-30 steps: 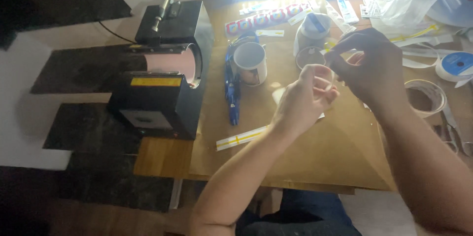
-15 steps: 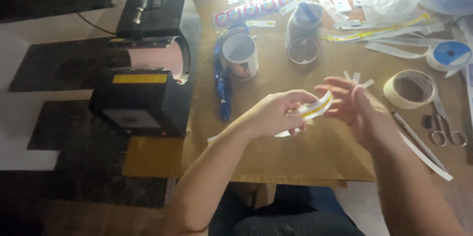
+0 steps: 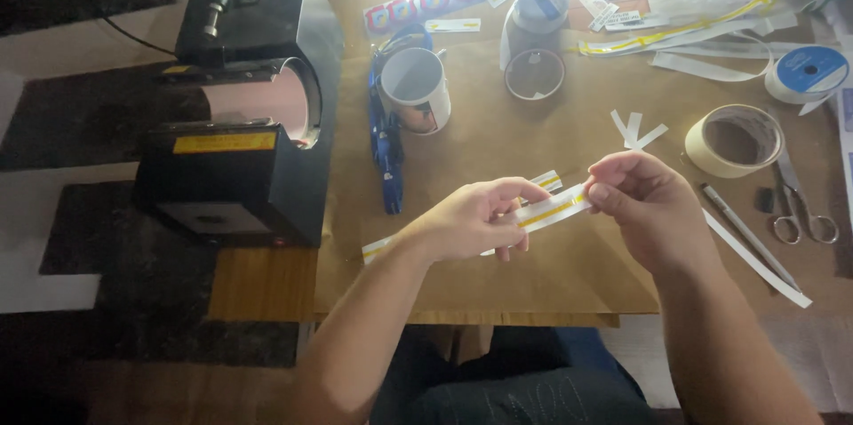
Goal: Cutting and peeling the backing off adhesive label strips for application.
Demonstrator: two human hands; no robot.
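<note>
From the head camera, looking down over a counter [image 3: 569, 274] covered with brown paper, the left hand [image 3: 471, 221] and the right hand [image 3: 653, 207] meet above its near half, each with its grip pressed together on one end of a short white paper strip [image 3: 553, 210] with a yellow line along it; the strip is held level between them, clear of the paper below. Just behind the left fingers a second white and yellow strip [image 3: 544, 181] shows, and it cannot be told whether it is held or lying on the counter; another lies on the paper near the left wrist [image 3: 378, 249]. Beyond the hands a white mug [image 3: 418, 87] lies tilted on its side with its mouth toward the camera and nothing to be seen inside it, and a blue lanyard [image 3: 384, 136] runs beside it. Farther back a clear round container [image 3: 533, 74] stands open, its inside dim and seemingly bare. At the left sits a black mug press [image 3: 244, 123], its curved cradle holding a pale cylinder. To the right of the right hand stand a beige roll of tape [image 3: 733, 141] and a roll with a blue label [image 3: 807, 74], with scissors [image 3: 804, 216], a pen [image 3: 742, 231] and a long white strip [image 3: 755, 258] near the counter's right edge. Loose white and yellow strips [image 3: 675, 34] lie across the far side.
</note>
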